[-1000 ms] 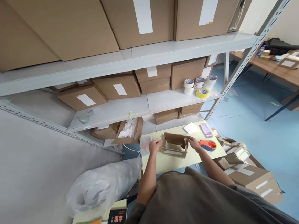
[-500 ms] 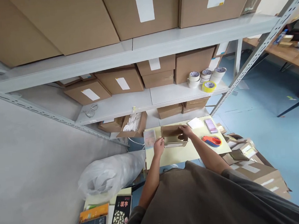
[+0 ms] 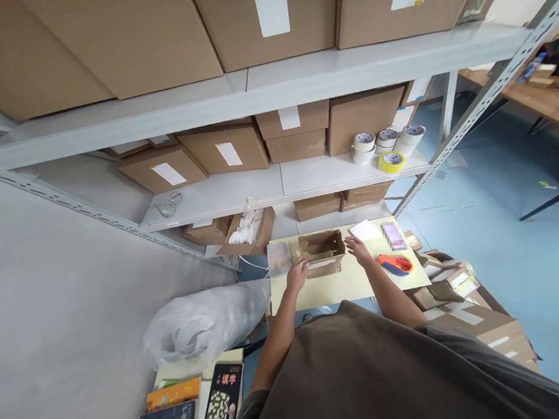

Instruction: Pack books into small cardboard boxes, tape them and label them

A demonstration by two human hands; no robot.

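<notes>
A small open cardboard box (image 3: 322, 251) stands on a pale yellow table (image 3: 343, 285). My left hand (image 3: 297, 274) grips the box's lower left corner, fingers closed on it. My right hand (image 3: 360, 249) sits just right of the box with fingers spread, touching or just off its side. A flat packet (image 3: 279, 257) lies left of the box. Right of my right hand lie an orange and blue tape dispenser (image 3: 396, 263), a white card (image 3: 364, 230) and a small pink item (image 3: 394, 235).
Grey metal shelving (image 3: 277, 184) behind the table carries several brown cartons and tape rolls (image 3: 387, 148). A white plastic bag (image 3: 206, 322) and books (image 3: 188, 407) lie lower left. Flattened cartons (image 3: 466, 314) pile up on the blue floor at right. A wooden desk (image 3: 541, 95) stands far right.
The box has been turned upright with its opening up. My right hand came off the box's top and now rests beside it. My left hand stayed at the left corner.
</notes>
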